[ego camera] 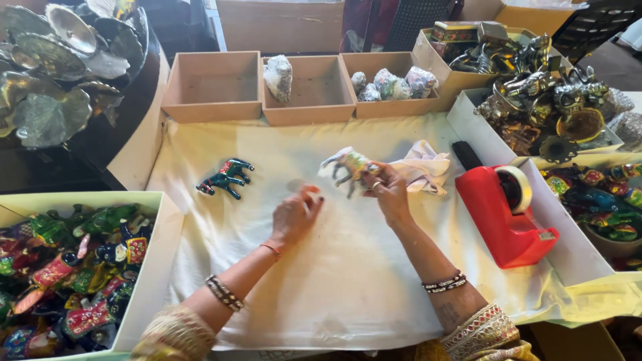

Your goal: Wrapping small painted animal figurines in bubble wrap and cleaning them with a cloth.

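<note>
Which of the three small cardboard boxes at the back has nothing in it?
The left box; the middle box holds one wrapped piece, the right box several.

A cloth [348, 267] is lying across the worktop [134, 154]. On it, an animal figurine [226, 177] is lying left of both hands, and a tape dispenser [505, 214] is sitting to their right. Three small boxes [304, 90] are standing in a row behind. A box of figurines [150, 267] is sitting at the near left.
</note>
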